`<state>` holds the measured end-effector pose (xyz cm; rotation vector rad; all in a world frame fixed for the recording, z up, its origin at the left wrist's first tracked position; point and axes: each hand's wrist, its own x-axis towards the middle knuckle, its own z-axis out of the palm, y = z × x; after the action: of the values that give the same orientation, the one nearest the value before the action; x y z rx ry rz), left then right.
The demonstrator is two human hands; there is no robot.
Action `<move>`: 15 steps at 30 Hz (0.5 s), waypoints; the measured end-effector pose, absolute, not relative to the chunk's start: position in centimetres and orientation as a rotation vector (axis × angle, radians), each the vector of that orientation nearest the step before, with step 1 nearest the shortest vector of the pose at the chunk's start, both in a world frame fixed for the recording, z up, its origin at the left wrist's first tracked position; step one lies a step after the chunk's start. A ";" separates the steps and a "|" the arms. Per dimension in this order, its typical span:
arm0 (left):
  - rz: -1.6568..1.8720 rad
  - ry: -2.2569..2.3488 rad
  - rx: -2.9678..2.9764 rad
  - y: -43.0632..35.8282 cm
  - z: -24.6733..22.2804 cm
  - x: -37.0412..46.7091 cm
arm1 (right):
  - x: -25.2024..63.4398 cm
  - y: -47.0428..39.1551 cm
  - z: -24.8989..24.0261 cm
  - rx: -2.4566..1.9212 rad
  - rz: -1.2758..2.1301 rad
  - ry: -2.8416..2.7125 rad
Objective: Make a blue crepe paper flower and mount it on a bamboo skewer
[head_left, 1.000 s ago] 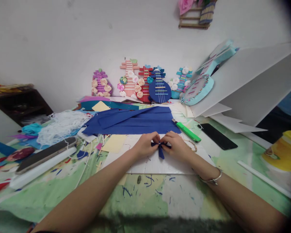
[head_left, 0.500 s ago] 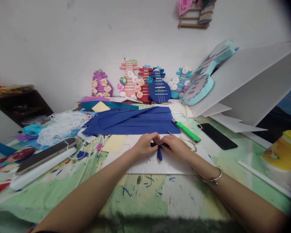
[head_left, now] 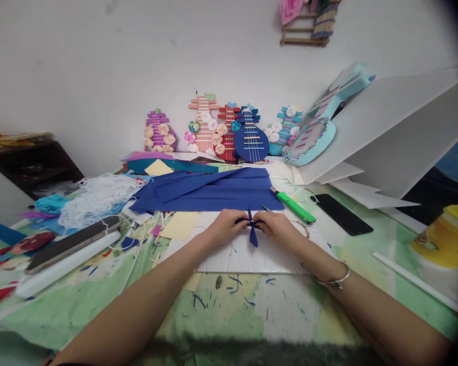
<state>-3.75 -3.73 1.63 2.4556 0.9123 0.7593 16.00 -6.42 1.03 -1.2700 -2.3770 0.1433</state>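
A small dark blue paper piece hangs between my hands, with a narrow strip sticking up and a pointed end hanging down. My left hand pinches it from the left, and my right hand pinches its right side. Both hands are just above a white board. Behind them lie folded sheets of blue paper. Scissors with gold handles lie partly hidden behind my right hand.
A green cutter and a black phone lie to the right. White string is heaped at the left. Several decorated paper lutes lean against the wall. A yellow-lidded container stands far right.
The blue piece has turned between my fingers, so a narrow strip now points up. The hands have shifted only slightly, and more of the piece shows between them.
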 end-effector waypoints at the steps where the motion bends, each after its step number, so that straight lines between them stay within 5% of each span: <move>1: 0.763 0.911 2.460 -3.7 1.7 -3.8 | 16.0 -6.4 1.0 -1.255 0.148 -2.393; 15: 0.754 0.955 2.604 -3.3 1.2 -4.0 | 16.5 -6.2 2.0 -1.232 0.142 -2.360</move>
<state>-4.02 -3.32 1.21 2.6035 0.9549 0.7542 16.49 -6.23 2.03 -1.2316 -2.3603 0.1420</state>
